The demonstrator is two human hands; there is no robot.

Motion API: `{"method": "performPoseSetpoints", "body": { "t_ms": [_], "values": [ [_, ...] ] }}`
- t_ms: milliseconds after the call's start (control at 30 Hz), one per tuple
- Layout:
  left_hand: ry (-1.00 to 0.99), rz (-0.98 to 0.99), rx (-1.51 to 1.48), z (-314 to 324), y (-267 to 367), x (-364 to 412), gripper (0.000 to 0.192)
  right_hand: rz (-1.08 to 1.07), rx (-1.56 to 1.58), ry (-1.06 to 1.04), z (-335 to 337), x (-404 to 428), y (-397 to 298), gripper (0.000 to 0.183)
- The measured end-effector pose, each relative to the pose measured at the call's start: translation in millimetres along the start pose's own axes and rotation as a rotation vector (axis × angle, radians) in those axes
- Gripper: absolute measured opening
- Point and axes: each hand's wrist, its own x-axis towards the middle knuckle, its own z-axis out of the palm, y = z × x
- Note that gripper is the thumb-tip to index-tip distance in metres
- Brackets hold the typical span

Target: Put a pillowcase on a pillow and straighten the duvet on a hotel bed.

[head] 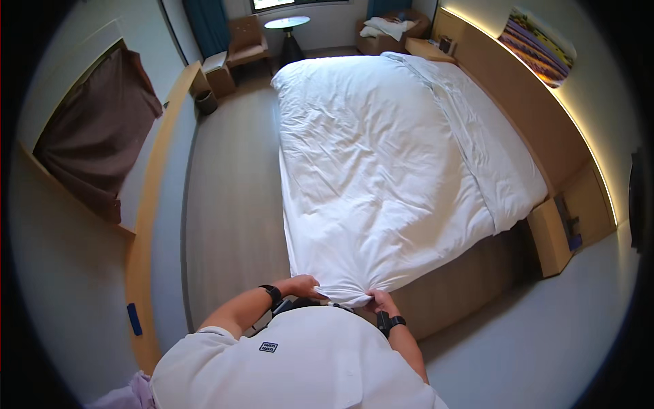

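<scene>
A wrinkled white duvet (pixel 368 153) covers the bed, and its near corner is pulled up to my waist. My left hand (pixel 305 286) grips the duvet's edge at the left of that corner. A short way to the right, my right hand (pixel 381 301) pinches the same edge, with folds fanning out from its fingers. Across the bed's right part, the duvet's far-side border lies folded and bunched beside a smoother white stretch of bedding (pixel 490 138). Dark bands are on both wrists.
A long wooden ledge (pixel 148 204) runs along the left wall, with a waste bin (pixel 206 102) near its far end. At the right stands a wooden bedside table (pixel 549 237) by the headboard (pixel 511 97). Beyond the bed are a round table (pixel 287 22) and armchairs (pixel 246 38).
</scene>
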Motion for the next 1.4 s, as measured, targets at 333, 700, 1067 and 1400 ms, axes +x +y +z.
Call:
{"method": "performPoseSetpoints", "body": {
  "t_ms": [333,700,1067,1400],
  "values": [
    [-0.111,0.244,0.119,0.8,6.5,-28.8,0.029,-0.188,-0.070,0.055,22.9,-100.4,-4.3,0.031],
    [0.034,0.176,0.289,45.2,-12.2,-5.4,0.019,-0.167,-0.042,0.170,18.4,-77.3,20.1,0.031],
    [0.113,0.273,0.601,48.6,25.7,-31.4,0.017,-0.236,0.105,0.033,24.0,-89.4,23.6,0.032],
    [0.137,0.056,0.826,76.0,-26.9,-65.6,0.016,-0.219,-1.015,0.394,-40.8,-51.9,92.2,0.044]
  ]
}}
